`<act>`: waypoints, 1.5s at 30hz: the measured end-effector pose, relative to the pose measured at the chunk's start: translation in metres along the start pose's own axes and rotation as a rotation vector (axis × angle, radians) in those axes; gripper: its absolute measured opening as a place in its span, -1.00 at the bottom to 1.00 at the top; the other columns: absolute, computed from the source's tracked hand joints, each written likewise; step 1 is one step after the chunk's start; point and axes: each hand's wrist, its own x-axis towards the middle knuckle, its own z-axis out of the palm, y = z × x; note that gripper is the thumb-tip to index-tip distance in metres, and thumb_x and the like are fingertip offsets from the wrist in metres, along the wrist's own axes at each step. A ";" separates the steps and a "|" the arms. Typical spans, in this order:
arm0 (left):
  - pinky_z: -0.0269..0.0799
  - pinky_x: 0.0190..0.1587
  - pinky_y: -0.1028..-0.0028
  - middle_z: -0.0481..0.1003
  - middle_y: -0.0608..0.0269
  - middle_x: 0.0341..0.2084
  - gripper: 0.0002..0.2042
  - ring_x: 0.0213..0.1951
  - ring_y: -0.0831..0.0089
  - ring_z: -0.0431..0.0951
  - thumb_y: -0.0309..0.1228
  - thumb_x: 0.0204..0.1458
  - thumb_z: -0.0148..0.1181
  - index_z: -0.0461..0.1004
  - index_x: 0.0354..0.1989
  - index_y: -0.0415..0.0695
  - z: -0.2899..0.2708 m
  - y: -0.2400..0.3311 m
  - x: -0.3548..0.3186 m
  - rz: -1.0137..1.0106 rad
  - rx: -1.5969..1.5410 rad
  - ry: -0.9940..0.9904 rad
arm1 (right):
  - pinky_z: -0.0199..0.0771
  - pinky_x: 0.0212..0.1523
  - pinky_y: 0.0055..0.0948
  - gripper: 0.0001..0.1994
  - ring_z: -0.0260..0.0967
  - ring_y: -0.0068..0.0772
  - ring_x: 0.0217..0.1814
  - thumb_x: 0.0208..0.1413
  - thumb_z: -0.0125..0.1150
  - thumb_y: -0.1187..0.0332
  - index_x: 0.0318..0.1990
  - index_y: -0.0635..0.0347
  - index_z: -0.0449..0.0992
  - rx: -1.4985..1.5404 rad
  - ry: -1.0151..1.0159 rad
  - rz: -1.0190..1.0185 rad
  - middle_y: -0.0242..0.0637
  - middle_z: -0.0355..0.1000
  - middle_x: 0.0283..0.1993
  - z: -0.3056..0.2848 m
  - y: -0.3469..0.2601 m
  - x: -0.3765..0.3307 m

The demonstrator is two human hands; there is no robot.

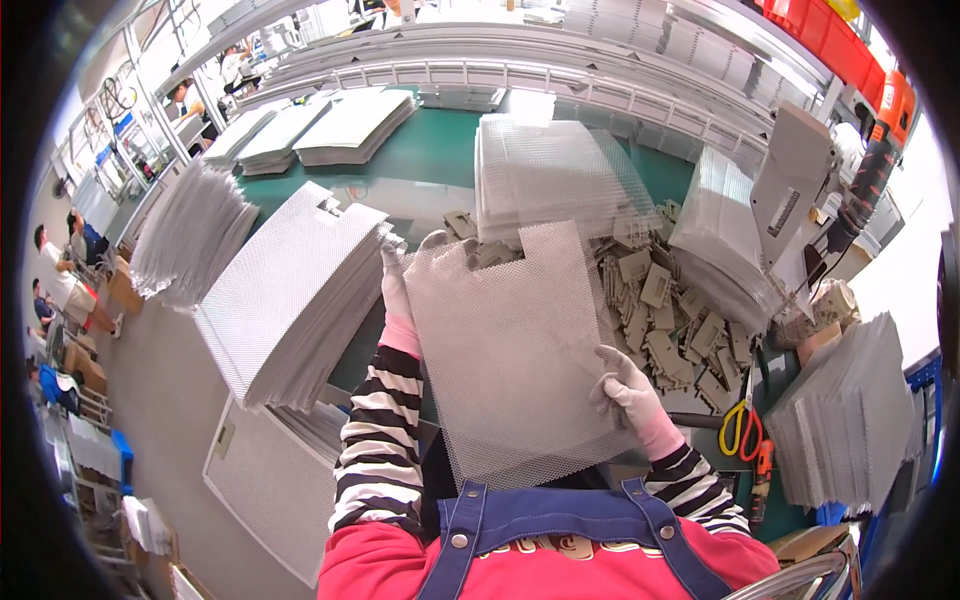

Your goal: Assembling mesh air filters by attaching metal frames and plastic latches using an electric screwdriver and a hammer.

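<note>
Head view: my left hand (396,285) grips the mesh sheet (515,355) at its upper left edge, right hand (625,385) pinches the lower right edge. Sheet's long axis runs away from me, stack of mesh sheets (285,295) nearer my left.

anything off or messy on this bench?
Nothing looks damaged. The mesh sheet is held flat between the left hand and right hand. Two things are untidy: the small grey plastic clips lie in a loose heap on the green table, and the mesh stack at left is fanned, its edges not squared.
</note>
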 end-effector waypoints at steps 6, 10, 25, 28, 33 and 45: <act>0.35 0.02 0.03 0.30 -0.20 0.01 -0.21 -0.01 -0.03 0.36 0.38 -0.13 -0.08 0.27 -0.05 -0.18 0.006 -0.005 0.009 -0.080 -0.187 -0.166 | 0.35 -0.34 -0.58 -0.32 0.34 -0.55 -0.43 0.00 0.04 0.46 0.31 0.26 -0.07 -0.260 0.226 -0.124 -0.28 0.39 -0.45 0.008 0.007 0.007; 0.41 -0.07 0.12 0.32 -0.14 -0.02 -0.23 -0.08 0.07 0.39 0.32 -0.11 0.00 0.22 0.07 -0.12 -0.004 0.011 0.003 0.010 -0.043 0.005 | 0.44 -0.39 -0.32 -0.19 0.39 -0.19 -0.55 -0.11 0.24 0.18 0.31 0.17 0.00 -1.159 0.310 -0.202 -0.19 0.42 -0.51 0.020 -0.010 0.006; 0.42 -0.17 0.13 0.36 -0.19 -0.13 -0.24 -0.18 0.06 0.39 0.35 -0.08 -0.10 0.23 0.03 -0.10 -0.055 -0.006 -0.019 -0.057 -0.126 -0.030 | 0.16 0.16 -0.09 -0.14 0.43 -0.11 -0.03 -0.16 0.32 0.04 0.31 0.01 0.02 -1.501 0.812 -0.155 -0.08 0.46 -0.08 -0.061 -0.181 0.229; 0.41 -0.14 0.13 0.36 -0.19 -0.13 -0.27 -0.16 0.05 0.39 0.34 -0.06 -0.10 0.27 -0.02 -0.13 -0.049 -0.008 -0.019 -0.058 -0.179 0.014 | 0.47 -0.22 -0.43 -0.57 0.46 -0.36 -0.28 0.01 0.24 0.28 0.03 0.26 0.38 -0.177 0.435 -0.195 -0.35 0.50 -0.25 -0.096 -0.202 0.207; 0.39 -0.04 0.12 0.34 -0.20 -0.08 -0.25 -0.08 0.00 0.37 0.34 -0.06 -0.11 0.29 -0.05 -0.19 -0.070 -0.014 -0.011 -0.090 -0.213 -0.072 | 0.46 -0.34 -0.55 -0.59 0.43 -0.49 -0.27 0.11 0.05 0.42 0.13 0.29 0.23 0.114 0.164 -0.291 -0.26 0.44 -0.13 -0.066 -0.162 0.152; 0.34 0.03 0.12 0.29 -0.12 0.03 -0.12 0.00 0.07 0.36 0.35 -0.06 -0.12 0.07 0.24 -0.17 -0.034 -0.012 0.024 -0.035 -0.020 -0.104 | 0.28 -0.23 -0.70 -0.50 0.25 -0.68 -0.36 0.08 -0.03 0.54 0.23 0.25 0.14 0.019 0.100 -0.055 -0.46 0.32 -0.37 -0.007 0.010 0.001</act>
